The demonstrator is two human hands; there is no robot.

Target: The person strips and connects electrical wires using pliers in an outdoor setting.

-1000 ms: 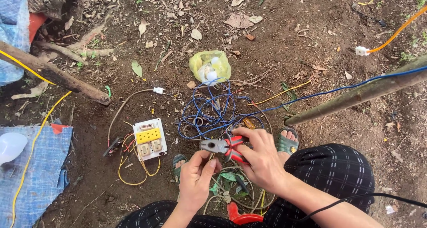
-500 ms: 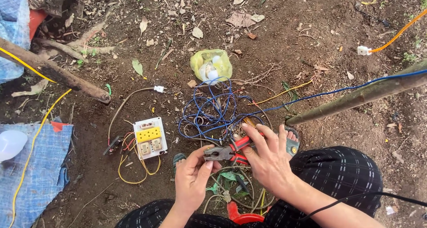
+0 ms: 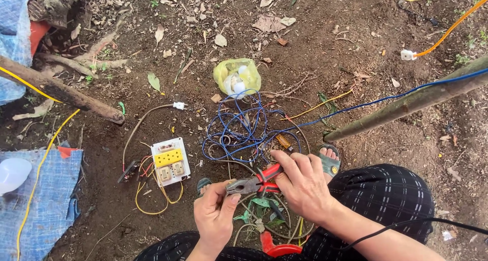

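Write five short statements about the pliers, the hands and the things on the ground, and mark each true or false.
1. The right hand grips the red handles of the pliers. True.
2. The left hand rests on the socket board. False: it is at the pliers' nose, apart from the board.
3. The blue wire lies in a loose tangle on the soil. True.
4. The yellow bag lies on the blue tarp. False: it lies on bare soil beyond the wire.
5. The socket board has a yellow socket. True.
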